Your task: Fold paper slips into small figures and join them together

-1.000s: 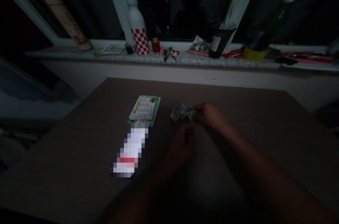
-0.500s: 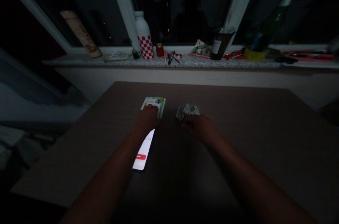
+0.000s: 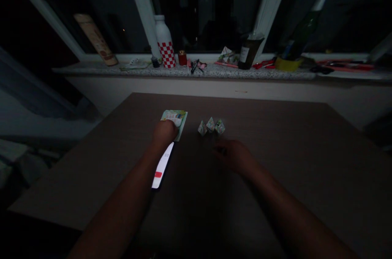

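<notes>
My left hand [image 3: 165,131] is closed at the near left part of a stack of printed paper sheets [image 3: 181,126]; its fingertips are hidden, so how many sheets it pinches does not show. Just below lies a phone [image 3: 163,165] with a lit white screen and a red button, partly covered by my left forearm. My right hand [image 3: 232,153] hovers over the table with fingers loosely curled and a gap between thumb and forefinger; nothing shows in it. Beyond it stand three small folded paper pieces [image 3: 210,125] in a row, pointed and printed.
The brown table [image 3: 275,128] reaches a wall under a speckled windowsill [image 3: 208,72]. On the sill stand a checkered white bottle [image 3: 167,49], a tan tumbler [image 3: 97,43], a small red jar [image 3: 182,58], a drink cup [image 3: 249,53] and a green bottle [image 3: 303,30]. The room is dim.
My right hand has drawn back toward me from the folded paper pieces, which now show fully. My left hand stays at the sheets, its fingers now hidden. The view has shifted slightly.
</notes>
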### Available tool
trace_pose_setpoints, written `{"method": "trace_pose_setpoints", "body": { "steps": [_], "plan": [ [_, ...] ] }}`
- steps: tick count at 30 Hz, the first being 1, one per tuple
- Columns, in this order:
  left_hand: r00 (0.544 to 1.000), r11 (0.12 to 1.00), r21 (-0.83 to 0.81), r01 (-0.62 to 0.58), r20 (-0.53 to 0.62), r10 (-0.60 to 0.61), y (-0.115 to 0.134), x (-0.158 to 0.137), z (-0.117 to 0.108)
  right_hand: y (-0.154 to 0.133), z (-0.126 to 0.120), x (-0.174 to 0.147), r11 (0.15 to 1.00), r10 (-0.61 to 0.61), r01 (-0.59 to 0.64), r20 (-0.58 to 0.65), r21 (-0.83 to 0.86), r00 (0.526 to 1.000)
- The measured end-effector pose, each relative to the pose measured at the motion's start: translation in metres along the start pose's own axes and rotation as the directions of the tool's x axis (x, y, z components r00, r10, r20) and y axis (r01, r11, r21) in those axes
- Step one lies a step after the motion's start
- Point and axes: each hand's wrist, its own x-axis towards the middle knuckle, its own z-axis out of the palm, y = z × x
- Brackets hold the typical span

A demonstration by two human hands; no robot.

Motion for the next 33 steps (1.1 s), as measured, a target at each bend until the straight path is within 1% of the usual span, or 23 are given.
{"method": "trace_pose_setpoints", "body": {
  "steps": [3,7,10,11,13,14,15,16,17,18,20,22,23,25,27,28,30,31,32,33],
  "plan": [
    [0.999,1.0,-0.002,0.017,-0.045,-0.017,0.0,0.0,-0.001,0.004,-0.001,-0.004,1.0,0.012,-0.011,-0.012,0.013,1.0],
    [0.994,0.997,-0.07,0.046,-0.1,-0.052,-0.003,-0.001,-0.003,0.005,0.002,-0.005,0.999,0.014,-0.014,-0.011,0.037,1.0],
    [0.987,0.989,-0.15,0.012,-0.155,-0.036,0.004,-0.013,-0.009,0.005,0.007,-0.005,0.996,0.013,-0.011,-0.019,0.094,1.0],
    [0.982,0.98,-0.199,-0.023,-0.187,-0.014,0.009,-0.021,-0.013,0.005,0.008,-0.005,0.99,0.011,-0.007,-0.032,0.139,0.999],
    [0.959,0.899,-0.4,-0.177,-0.277,0.065,0.023,-0.039,-0.021,0.006,0.011,-0.006,0.968,0.018,0.009,-0.106,0.25,0.994],
    [0.953,0.859,-0.457,-0.231,-0.285,0.104,0.031,-0.049,-0.025,0.007,0.012,-0.006,0.952,0.028,0.024,-0.163,0.306,0.986],
    [0.954,0.818,-0.507,-0.271,-0.252,0.16,0.039,-0.058,-0.028,0.007,0.013,-0.007,0.932,0.043,0.042,-0.225,0.36,0.973],
    [0.957,0.788,-0.544,-0.29,-0.192,0.219,0.048,-0.067,-0.03,0.008,0.014,-0.007,0.907,0.057,0.066,-0.277,0.415,0.959],
    [0.954,0.754,-0.586,-0.295,-0.144,0.261,0.055,-0.075,-0.031,0.008,0.014,-0.008,0.874,0.069,0.091,-0.308,0.477,0.949],
    [0.948,0.712,-0.641,-0.287,-0.081,0.308,0.063,-0.082,-0.029,0.008,0.015,-0.008,0.826,0.079,0.113,-0.312,0.552,0.947],
    [0.927,0.624,-0.748,-0.228,0.03,0.374,0.075,-0.09,-0.02,0.007,0.017,-0.01,0.682,0.097,0.129,-0.264,0.72,0.96],
    [0.911,0.555,-0.818,-0.152,0.102,0.4,0.085,-0.092,-0.006,0.007,0.019,-0.013,0.519,0.118,0.105,-0.193,0.848,0.974],
    [0.908,0.535,-0.836,-0.12,0.125,0.399,0.089,-0.091,0.002,0.007,0.02,-0.015,0.449,0.143,0.087,-0.168,0.889,0.975],
    [0.906,0.521,-0.849,-0.087,0.151,0.397,0.095,-0.088,0.016,0.011,0.021,-0.018,0.348,0.225,0.043,-0.128,0.936,0.966],
    [0.911,0.472,-0.88,-0.06,0.145,0.387,0.098,-0.083,0.029,0.019,0.022,-0.021,0.281,0.301,-0.002,-0.086,0.96,0.95],
    [0.926,0.446,-0.894,-0.044,0.132,0.355,0.098,-0.08,0.035,0.023,0.022,-0.023,0.259,0.329,-0.02,-0.069,0.966,0.942],
    [0.959,0.447,-0.892,-0.059,0.074,0.275,0.095,-0.077,0.046,0.031,0.023,-0.026,0.211,0.344,-0.056,-0.021,0.976,0.939],
    [0.968,0.45,-0.891,-0.063,0.055,0.246,0.093,-0.076,0.051,0.035,0.024,-0.027,0.19,0.35,-0.063,-0.007,0.98,0.937],
    [0.969,0.441,-0.895,-0.058,0.056,0.242,0.091,-0.077,0.057,0.038,0.024,-0.028,0.175,0.353,-0.065,-0.001,0.982,0.935],
    [0.962,0.425,-0.904,-0.036,0.084,0.26,0.089,-0.077,0.063,0.04,0.025,-0.029,0.164,0.358,-0.061,-0.002,0.985,0.934]
  ]
}}
